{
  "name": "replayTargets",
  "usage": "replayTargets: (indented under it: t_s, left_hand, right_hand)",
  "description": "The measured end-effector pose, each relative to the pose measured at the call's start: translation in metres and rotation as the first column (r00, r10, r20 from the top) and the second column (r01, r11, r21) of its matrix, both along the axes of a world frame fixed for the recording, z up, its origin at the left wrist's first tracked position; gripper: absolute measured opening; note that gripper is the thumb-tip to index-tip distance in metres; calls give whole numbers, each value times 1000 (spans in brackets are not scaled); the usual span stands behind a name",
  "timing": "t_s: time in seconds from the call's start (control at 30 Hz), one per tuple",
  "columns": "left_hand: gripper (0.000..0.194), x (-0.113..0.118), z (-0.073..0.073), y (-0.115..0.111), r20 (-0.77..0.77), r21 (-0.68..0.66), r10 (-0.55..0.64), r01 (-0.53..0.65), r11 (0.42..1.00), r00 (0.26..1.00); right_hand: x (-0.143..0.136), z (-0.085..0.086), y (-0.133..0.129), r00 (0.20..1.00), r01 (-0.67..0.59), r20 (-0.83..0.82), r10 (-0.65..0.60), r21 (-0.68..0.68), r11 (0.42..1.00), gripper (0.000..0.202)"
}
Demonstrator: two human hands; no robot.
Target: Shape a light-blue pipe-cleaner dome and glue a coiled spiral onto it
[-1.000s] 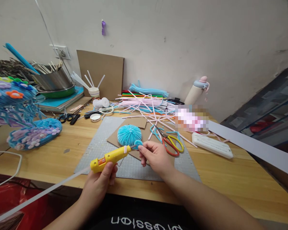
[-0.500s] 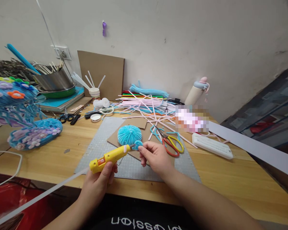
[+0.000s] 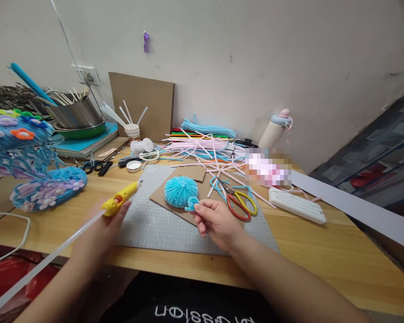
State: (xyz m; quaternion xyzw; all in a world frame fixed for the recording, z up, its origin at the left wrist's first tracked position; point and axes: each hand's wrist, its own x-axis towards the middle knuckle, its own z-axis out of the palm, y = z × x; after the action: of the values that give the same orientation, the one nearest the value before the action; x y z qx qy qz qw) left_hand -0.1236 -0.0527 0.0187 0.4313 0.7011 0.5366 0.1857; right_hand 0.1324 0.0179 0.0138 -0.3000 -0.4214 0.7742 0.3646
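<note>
My left hand (image 3: pixel 103 226) is closed around a yellow hot glue gun (image 3: pixel 120 198), slightly smeared by motion. A long translucent glue stick (image 3: pixel 50 255) trails from the gun's back end, and the nozzle points up and right. Between the thumb and fingers of my right hand (image 3: pixel 217 222) is a small blue coiled pipe cleaner (image 3: pixel 192 204). Just behind it, a round blue pipe-cleaner dome (image 3: pixel 181 191) rests on a brown cardboard sheet (image 3: pixel 163 197). Scissors with red and yellow handles (image 3: pixel 239 204) lie beyond my right hand.
A grey cutting mat (image 3: pixel 148 229) lies under the cardboard. Pink and blue pipe cleaners (image 3: pixel 205 143) are heaped at the back. A white power strip (image 3: pixel 296 205) lies right; a flower-covered blue craft piece (image 3: pixel 49 188) stands left. A tilted bottle (image 3: pixel 274 130) leans by the wall.
My left hand has carried the glue gun left, its nozzle now away from the small blue coil. My right hand stays nearly in place, still pinching the coil.
</note>
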Motion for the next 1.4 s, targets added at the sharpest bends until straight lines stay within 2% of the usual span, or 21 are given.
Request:
replayTargets:
  t_s: [0.07,0.13,0.2,0.3,0.33,0.4,0.43,0.47,0.5,0.53,0.57,0.6,0.67,0.73,0.8,0.87,0.9,0.97,1.03,1.17,1.4]
  left_hand:
    - [20,-27,3,7,-386,-101,25,-69,993,922]
    - [14,-51,0,13,-621,-255,-67,-121,959,781]
    - [17,-67,-5,19,-745,-335,-128,-202,920,654]
    - [27,-70,-6,23,-780,-434,-258,-195,880,570]
    - [26,-63,-3,23,-809,-422,-248,-232,876,533]
    - [26,-38,9,20,-889,-217,-79,-264,940,451]
    - [26,-21,15,18,-887,-110,-14,-183,977,462]
    - [22,-2,20,16,-854,-22,1,-39,999,520]
    - [18,17,24,13,-792,37,-57,141,989,608]
    - [13,36,26,11,-700,37,-197,310,950,686]
    - [9,53,26,9,-614,50,-304,420,906,728]
    - [6,67,25,8,-549,93,-355,477,874,756]
    - [6,87,20,8,-453,170,-374,491,855,809]
    - [5,96,14,11,-347,209,-403,489,847,847]
    - [1,100,9,15,-169,219,-462,490,844,871]
    - [5,102,6,19,107,225,-503,472,853,858]
    - [8,103,5,21,255,220,-507,461,860,823]
    - [16,107,3,23,494,201,-496,462,864,714]
    - [21,109,2,25,617,196,-498,494,847,609]
    - [23,112,-1,24,684,237,-520,519,821,511]
    - [16,110,-10,24,661,282,-568,539,794,491]
  right_hand:
    - [0,0,0,1000,1,-8,-1,-1,1000,32]
    - [-1,-1,0,1000,4,-9,-4,7,1000,32]
    - [-1,-2,0,1000,13,-8,-12,12,1000,33]
    - [-2,-2,1,1000,14,-6,-14,5,1000,34]
    - [-2,-2,1,1000,10,-7,-10,3,1000,34]
    - [-2,-2,1,1000,-2,-10,2,-1,1000,34]
    - [-2,-2,1,1000,-8,-11,8,-5,1000,34]
    - [-2,-2,0,1000,-14,-12,14,-11,1000,34]
    - [-2,-1,0,1000,-21,-14,21,-20,1000,34]
    - [-1,-1,-1,999,-30,-17,29,-30,999,33]
    - [-1,0,-1,999,-38,-23,37,-40,998,32]
    - [-1,1,-2,998,-46,-34,45,-50,998,32]
    - [0,2,-2,997,-60,-62,56,-69,996,31]
    - [0,4,-2,994,-68,-90,60,-88,994,30]
    - [0,5,-2,992,-68,-111,57,-103,992,31]
    - [0,7,-2,991,-64,-125,50,-110,992,29]
    - [0,7,-2,990,-61,-131,47,-110,992,29]
    - [0,8,-3,990,-53,-138,38,-107,993,27]
    - [0,8,-3,990,-47,-139,33,-101,994,27]
    - [-1,6,-4,992,-41,-123,30,-85,995,30]
    - [-2,4,-4,994,-37,-103,27,-93,995,31]
